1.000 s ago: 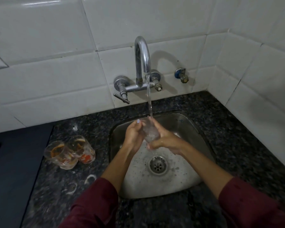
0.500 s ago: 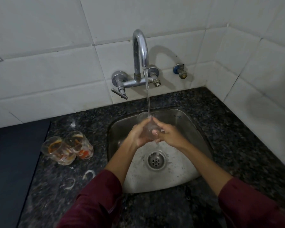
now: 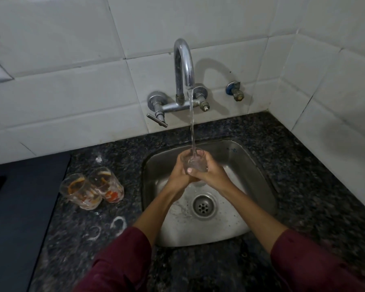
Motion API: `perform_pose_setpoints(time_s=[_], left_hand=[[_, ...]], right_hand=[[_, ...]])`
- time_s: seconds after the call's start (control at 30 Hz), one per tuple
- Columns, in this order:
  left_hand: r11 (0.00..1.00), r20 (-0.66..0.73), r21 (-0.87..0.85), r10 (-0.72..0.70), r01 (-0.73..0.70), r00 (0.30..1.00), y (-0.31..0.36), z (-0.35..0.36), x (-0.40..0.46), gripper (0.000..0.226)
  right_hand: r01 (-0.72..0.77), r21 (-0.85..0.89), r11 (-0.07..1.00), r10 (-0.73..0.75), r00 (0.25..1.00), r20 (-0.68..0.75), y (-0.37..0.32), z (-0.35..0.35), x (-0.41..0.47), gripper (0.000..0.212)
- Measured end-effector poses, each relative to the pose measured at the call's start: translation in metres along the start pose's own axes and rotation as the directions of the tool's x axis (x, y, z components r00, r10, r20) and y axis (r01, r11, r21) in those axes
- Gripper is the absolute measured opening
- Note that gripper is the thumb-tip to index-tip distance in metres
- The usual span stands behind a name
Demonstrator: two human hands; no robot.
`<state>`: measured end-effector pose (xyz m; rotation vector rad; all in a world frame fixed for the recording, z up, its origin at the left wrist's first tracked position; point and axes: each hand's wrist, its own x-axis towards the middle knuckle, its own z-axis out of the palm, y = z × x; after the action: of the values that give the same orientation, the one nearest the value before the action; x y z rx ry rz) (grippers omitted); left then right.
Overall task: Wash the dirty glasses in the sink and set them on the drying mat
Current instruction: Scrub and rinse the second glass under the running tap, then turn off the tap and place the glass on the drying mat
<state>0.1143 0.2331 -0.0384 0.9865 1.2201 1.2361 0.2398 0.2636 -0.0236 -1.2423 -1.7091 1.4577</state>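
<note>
A clear glass (image 3: 195, 162) stands upright under the running tap (image 3: 183, 66), over the steel sink (image 3: 253, 163). Water streams into its mouth. My left hand (image 3: 178, 171) wraps its left side and my right hand (image 3: 214, 171) wraps its right side, with a thumb across the front. Two dirty glasses (image 3: 80, 191) (image 3: 106, 184) with orange residue stand side by side on the dark granite counter, left of the sink. The dark drying mat (image 3: 19, 199) lies further left.
The drain (image 3: 203, 206) sits in the sink floor below my hands. White wet rings (image 3: 118, 225) mark the granite counter (image 3: 303, 165) in front of the dirty glasses. Tiled walls close the back and the right. A small valve (image 3: 235, 91) juts from the back wall.
The glass has turned more upright in both hands under the stream. The camera has drifted a little; the two dirty glasses have not moved.
</note>
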Motion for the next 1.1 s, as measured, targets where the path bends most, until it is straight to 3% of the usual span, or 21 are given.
perform_pose_setpoints(time_s=[0.07, 0.13, 0.2, 0.23, 0.3, 0.37, 0.47, 0.57, 0.63, 0.77, 0.93, 1.03, 1.1], left_hand=[[0.984, 0.049, -0.087, -0.154, 0.158, 0.987, 0.001, -0.003, -0.003, 0.081], [0.954, 0.174, -0.107, -0.26, 0.281, 0.95, 0.007, -0.011, -0.004, 0.064], [0.923, 0.269, -0.105, -0.331, 0.369, 0.905, 0.016, -0.019, -0.003, 0.042], [0.91, 0.229, -0.103, -0.372, 0.402, 0.9, 0.022, -0.021, -0.001, 0.031], [0.9, -0.009, -0.126, -0.422, 0.417, 0.907, 0.032, -0.025, 0.013, 0.016], [0.928, -0.24, -0.113, -0.372, 0.355, 0.897, 0.045, -0.033, 0.03, 0.029], [0.976, -0.42, 0.046, -0.172, 0.211, 0.891, 0.067, -0.043, 0.056, 0.06], [0.933, -0.54, 0.327, 0.054, 0.15, 0.84, 0.09, -0.047, 0.077, 0.055], [0.863, -0.575, 0.473, 0.153, 0.174, 0.804, 0.09, -0.052, 0.09, 0.053], [0.664, -0.542, 0.702, 0.263, 0.258, 0.798, 0.092, -0.04, 0.088, 0.04], [0.451, -0.414, 0.861, 0.357, 0.233, 0.838, 0.093, -0.037, 0.084, 0.036], [0.351, -0.336, 0.911, 0.327, 0.217, 0.883, 0.097, -0.041, 0.067, 0.034], [0.279, -0.297, 0.933, 0.238, 0.228, 0.925, 0.094, -0.042, 0.047, 0.029]], right_hand=[[-0.013, -0.128, 0.992, 0.006, 0.999, -0.051, -0.007, -0.001, 0.005, 0.059], [-0.068, -0.24, 0.968, 0.049, 0.995, -0.082, -0.012, -0.005, 0.008, 0.051], [-0.182, -0.246, 0.952, 0.164, 0.982, -0.093, -0.009, -0.01, 0.01, 0.053], [-0.257, -0.203, 0.945, 0.244, 0.966, -0.087, -0.007, -0.013, 0.01, 0.058], [-0.404, -0.067, 0.912, 0.4, 0.914, -0.063, -0.004, -0.018, 0.009, 0.066], [-0.508, 0.032, 0.861, 0.508, 0.861, 0.0, -0.002, -0.025, 0.006, 0.059], [-0.638, 0.114, 0.761, 0.629, 0.77, 0.108, -0.001, -0.037, 0.004, 0.037], [-0.742, 0.173, 0.647, 0.722, 0.67, 0.174, -0.001, -0.048, 0.005, 0.041], [-0.756, 0.175, 0.631, 0.732, 0.655, 0.188, -0.003, -0.052, 0.008, 0.042], [-0.728, 0.128, 0.673, 0.711, 0.685, 0.158, -0.007, -0.057, 0.011, 0.043], [-0.686, 0.028, 0.727, 0.676, 0.722, 0.15, -0.007, -0.058, 0.013, 0.049], [-0.688, -0.078, 0.721, 0.686, 0.694, 0.22, -0.015, -0.055, 0.005, 0.046], [-0.618, -0.228, 0.752, 0.659, 0.713, 0.239, -0.024, -0.05, -0.003, 0.053]])
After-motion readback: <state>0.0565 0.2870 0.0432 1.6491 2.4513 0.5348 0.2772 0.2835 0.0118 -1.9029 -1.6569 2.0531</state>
